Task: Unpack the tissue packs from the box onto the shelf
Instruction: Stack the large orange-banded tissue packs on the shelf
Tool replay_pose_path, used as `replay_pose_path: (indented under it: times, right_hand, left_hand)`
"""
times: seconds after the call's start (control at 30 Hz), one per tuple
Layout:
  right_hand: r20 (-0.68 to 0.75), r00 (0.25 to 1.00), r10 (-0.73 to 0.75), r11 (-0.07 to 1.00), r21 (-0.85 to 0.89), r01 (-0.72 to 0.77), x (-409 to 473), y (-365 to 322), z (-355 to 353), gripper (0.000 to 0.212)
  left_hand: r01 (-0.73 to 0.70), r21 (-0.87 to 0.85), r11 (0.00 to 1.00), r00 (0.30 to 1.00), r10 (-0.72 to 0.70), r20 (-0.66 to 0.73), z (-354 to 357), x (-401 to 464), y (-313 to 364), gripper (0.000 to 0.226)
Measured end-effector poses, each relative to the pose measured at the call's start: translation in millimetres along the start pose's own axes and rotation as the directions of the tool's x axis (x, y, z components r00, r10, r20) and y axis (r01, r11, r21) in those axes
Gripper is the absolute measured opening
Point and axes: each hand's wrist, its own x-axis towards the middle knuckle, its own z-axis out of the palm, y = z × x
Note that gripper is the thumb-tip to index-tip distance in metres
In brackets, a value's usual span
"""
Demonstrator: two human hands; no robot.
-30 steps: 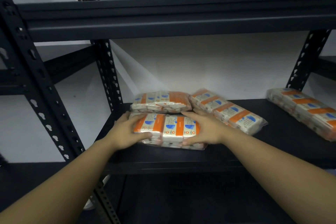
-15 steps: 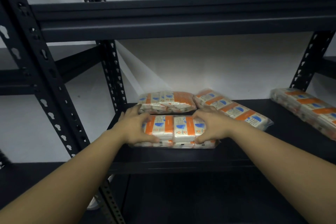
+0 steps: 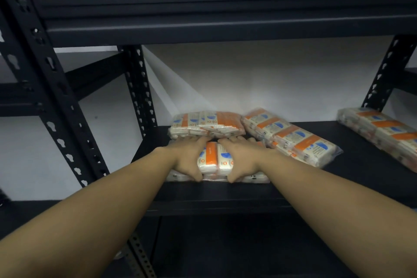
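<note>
Four clear-wrapped tissue packs, white with orange and blue print, lying flat on the dark shelf (image 3: 248, 192). Front pack (image 3: 217, 162) at the left near the front edge, with the rear pack (image 3: 206, 125) just behind it at the back. Angled pack (image 3: 291, 136) just right of these; far-right pack (image 3: 383, 133) well apart, cut off by the frame edge.

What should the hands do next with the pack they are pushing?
Probably let go and pull back. Both the left hand and right hand lie flat on the front pack, which sits fully on the shelf, snug against the back pack. It looks placed.
</note>
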Motion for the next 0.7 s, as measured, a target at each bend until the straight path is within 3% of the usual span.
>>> replay_pose_path:
  times: [0.2, 0.4, 0.5, 0.7]
  right_hand:
    - [-0.026, 0.999, 0.026, 0.993, 0.119, -0.022, -4, 5, 5, 0.097]
    - [-0.100, 0.994, -0.036, 0.995, 0.092, 0.045, -12, 7, 11, 0.079]
    - [-0.154, 0.984, -0.084, 0.989, 0.109, 0.101, -16, 16, 15, 0.078]
    - [-0.244, 0.969, -0.036, 0.998, 0.047, 0.049, -35, 31, 32, 0.080]
  left_hand:
    - [-0.025, -0.075, 0.997, 1.000, 0.024, -0.013, -3, -4, 1, 0.102]
    - [-0.062, -0.109, 0.992, 0.994, 0.052, -0.093, 10, -9, -8, 0.096]
    - [-0.094, -0.117, 0.989, 0.988, 0.078, -0.130, 16, -13, -22, 0.088]
    - [-0.108, -0.159, 0.981, 0.958, 0.060, -0.280, 39, -31, -38, 0.084]
